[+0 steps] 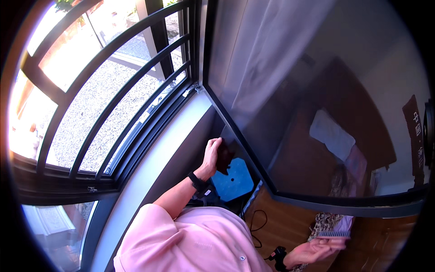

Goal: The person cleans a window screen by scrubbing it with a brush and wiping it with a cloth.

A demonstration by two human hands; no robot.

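Note:
My left hand (pixel 210 157), with a black band at its wrist, is closed at the wall below the window sill. A dark reddish-brown piece, seemingly cloth (pixel 224 156), hangs from its fingers with a ragged lower edge. My right hand (pixel 308 254) is low at the right, gripping a pink scrub brush (pixel 334 242) with its greyish bristles facing up. A framed screen panel (pixel 290 99) stands swung open above both hands, its lower frame edge lying between them.
A barred window (pixel 113 90) opens outdoors on the left, above a white sill (pixel 167 143). Below my left hand is a blue octagonal stool top (pixel 233 181). A black cable (pixel 259 222) lies on the wooden floor (pixel 281 222). Patterned fabric (pixel 324 222) is near the brush.

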